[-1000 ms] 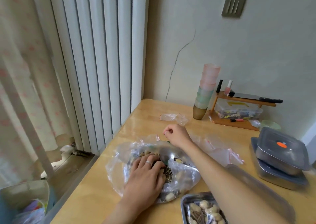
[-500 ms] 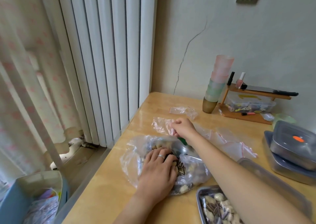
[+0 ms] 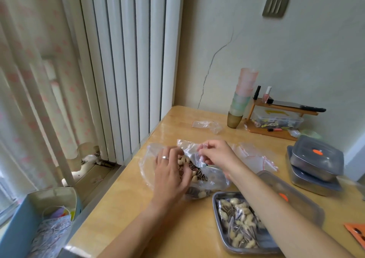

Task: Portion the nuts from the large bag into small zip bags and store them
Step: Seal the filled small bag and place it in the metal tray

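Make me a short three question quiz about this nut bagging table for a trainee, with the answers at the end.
1. True or false: the metal tray holds no filled bags yet.
2. What does the right hand pinch? A) a small clear zip bag B) a cup C) a lid
3. Which hand wears a ring?
Key: 1 false, bags of nuts already lie in it. 2 A. 3 the left hand, which is over the large bag.
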A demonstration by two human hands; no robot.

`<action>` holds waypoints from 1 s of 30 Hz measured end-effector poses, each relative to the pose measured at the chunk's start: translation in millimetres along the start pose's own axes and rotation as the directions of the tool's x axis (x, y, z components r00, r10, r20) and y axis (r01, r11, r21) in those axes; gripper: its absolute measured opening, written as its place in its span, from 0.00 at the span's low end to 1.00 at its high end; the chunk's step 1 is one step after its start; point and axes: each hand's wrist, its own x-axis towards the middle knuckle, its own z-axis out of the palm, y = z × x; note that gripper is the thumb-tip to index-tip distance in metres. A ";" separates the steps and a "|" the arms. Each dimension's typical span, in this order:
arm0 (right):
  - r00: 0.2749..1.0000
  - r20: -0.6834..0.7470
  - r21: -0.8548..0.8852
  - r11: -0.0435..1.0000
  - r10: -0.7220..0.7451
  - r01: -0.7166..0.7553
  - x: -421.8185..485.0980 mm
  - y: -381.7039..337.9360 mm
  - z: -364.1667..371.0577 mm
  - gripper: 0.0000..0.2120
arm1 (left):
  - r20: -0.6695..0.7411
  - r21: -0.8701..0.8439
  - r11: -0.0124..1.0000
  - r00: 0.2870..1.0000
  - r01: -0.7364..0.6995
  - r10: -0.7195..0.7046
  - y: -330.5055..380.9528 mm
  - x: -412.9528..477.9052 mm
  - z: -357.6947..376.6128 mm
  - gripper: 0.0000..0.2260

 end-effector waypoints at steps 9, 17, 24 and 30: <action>0.998 0.022 -0.048 0.997 -0.057 0.058 -31.5 7.1 7.4 0.08 | 0.415 0.036 0.982 0.897 -0.185 0.154 -7.1 10.8 -12.6 0.37; 0.964 -0.168 -0.298 0.943 -0.204 0.148 -49.1 12.2 19.3 0.12 | 0.523 0.030 0.999 0.852 -0.016 -0.002 8.5 9.8 -10.9 0.20; 0.999 0.031 0.043 0.999 0.005 -0.006 -59.3 8.6 12.9 0.09 | 0.442 0.199 0.972 0.897 -0.124 0.024 -6.7 -2.3 -0.4 0.13; 0.987 0.091 0.193 0.969 0.136 -0.151 -58.1 18.4 21.3 0.04 | 0.316 0.167 0.975 0.945 -0.145 0.086 -11.8 -14.0 5.8 0.22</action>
